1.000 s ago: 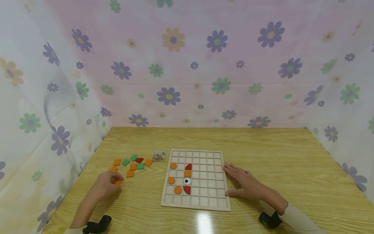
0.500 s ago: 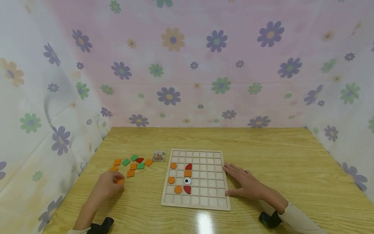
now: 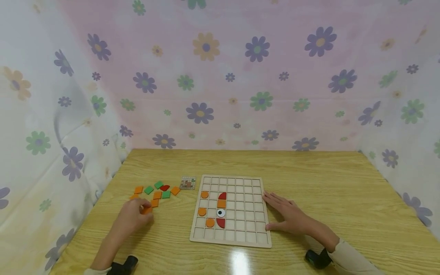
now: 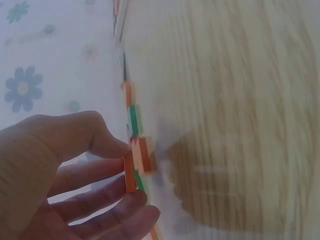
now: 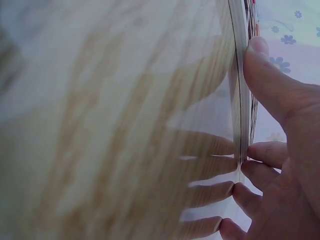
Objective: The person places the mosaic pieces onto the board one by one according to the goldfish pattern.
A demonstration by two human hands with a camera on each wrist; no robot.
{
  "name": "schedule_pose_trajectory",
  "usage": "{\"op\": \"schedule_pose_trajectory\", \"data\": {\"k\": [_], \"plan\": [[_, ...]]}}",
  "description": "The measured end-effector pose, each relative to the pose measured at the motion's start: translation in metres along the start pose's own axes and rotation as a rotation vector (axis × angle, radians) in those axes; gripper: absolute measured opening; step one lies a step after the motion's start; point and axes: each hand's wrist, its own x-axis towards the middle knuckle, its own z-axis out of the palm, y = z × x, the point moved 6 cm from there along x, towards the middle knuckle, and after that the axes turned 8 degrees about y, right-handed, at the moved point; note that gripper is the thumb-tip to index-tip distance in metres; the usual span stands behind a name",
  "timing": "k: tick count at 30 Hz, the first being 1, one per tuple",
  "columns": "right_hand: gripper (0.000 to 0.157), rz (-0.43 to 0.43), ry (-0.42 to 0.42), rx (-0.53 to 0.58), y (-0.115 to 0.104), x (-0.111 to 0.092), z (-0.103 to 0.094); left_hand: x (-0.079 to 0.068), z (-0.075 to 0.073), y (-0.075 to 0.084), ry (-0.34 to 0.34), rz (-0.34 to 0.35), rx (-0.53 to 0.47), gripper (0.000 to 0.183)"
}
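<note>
My left hand (image 3: 132, 217) pinches an orange tile (image 4: 129, 174) between thumb and fingers, low over the left side of the table. Just beyond it lie loose flat tiles: a green square (image 3: 166, 194), a red curved piece (image 3: 165, 188) and an orange square (image 3: 175, 190) among several. A wooden grid board (image 3: 245, 225) lies in the middle. In its cells sit orange discs (image 3: 210, 222), red quarter-round pieces (image 3: 220, 223), an orange square (image 3: 221, 204) and a round eye piece (image 3: 221, 213). Along the board's right edge rests my right hand (image 3: 288, 215), fingers straight and thumb spread.
A small picture card (image 3: 188, 183) with a grid pattern lies left of the board's far corner. The wooden table (image 3: 316, 172) ends at a flowered cloth (image 3: 233, 88) behind and at both sides. Each wrist wears a black camera mount (image 3: 317, 259).
My left hand has moved to the right and slightly away from me, carrying the orange tile toward the other loose tiles. The right hand has stayed at the board's edge.
</note>
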Motion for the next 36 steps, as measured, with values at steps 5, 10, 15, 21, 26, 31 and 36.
{"op": "schedule_pose_trajectory", "data": {"k": [5,10,15,21,26,31,36], "plan": [[0.09,-0.005,0.009,0.005,0.0,-0.001,-0.001,0.0,0.002,0.018,0.025,0.032,-0.035,0.019],[0.09,-0.01,0.015,0.004,-0.002,-0.001,-0.001,0.0,0.009,0.038,0.027,0.062,-0.069,0.019],[0.089,-0.011,0.016,0.0,-0.001,0.0,-0.002,0.0,0.024,0.06,-0.008,0.126,-0.096,0.017],[0.089,-0.011,0.009,0.004,0.001,0.0,-0.001,-0.003,0.04,0.081,-0.039,0.147,-0.138,0.017],[0.09,-0.018,0.011,-0.006,0.001,0.0,0.0,-0.007,0.049,0.094,-0.056,0.174,-0.126,0.017],[0.089,-0.015,0.009,-0.002,0.001,0.0,0.0,-0.01,0.054,0.103,-0.079,0.2,-0.119,0.017],[0.089,-0.014,0.009,0.004,0.002,0.0,0.0,-0.011,0.053,0.112,-0.077,0.208,-0.097,0.017]]}}
